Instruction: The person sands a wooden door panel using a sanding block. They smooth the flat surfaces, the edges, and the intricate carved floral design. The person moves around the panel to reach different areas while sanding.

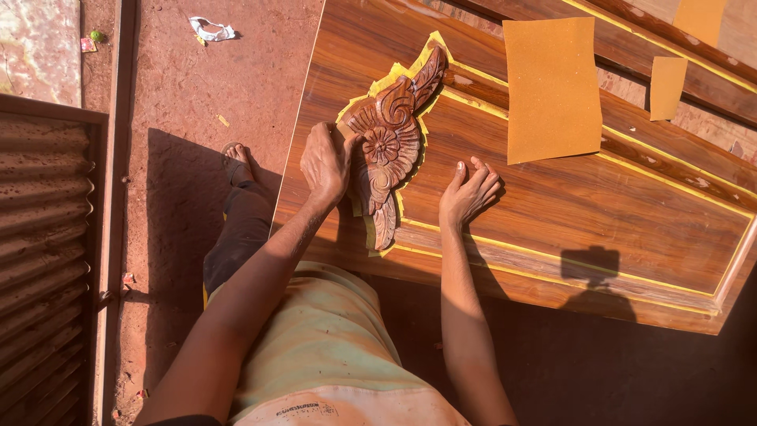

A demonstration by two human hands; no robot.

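A carved wooden ornament (392, 142) with a flower and scroll shape lies on a brown wooden door panel (599, 213), edged with yellow tape. My left hand (326, 163) rests on the ornament's left edge, fingers bent over it. A short way to the right of the carving, my right hand (468, 192) lies flat on the panel with its fingers spread, holding nothing.
A large sheet of tan sandpaper (552, 88) lies on the panel above my right hand, with smaller pieces (667, 87) further right. Red dirt ground (229, 95) is at left, beside a corrugated metal sheet (39, 260). My foot (236, 162) stands by the panel's edge.
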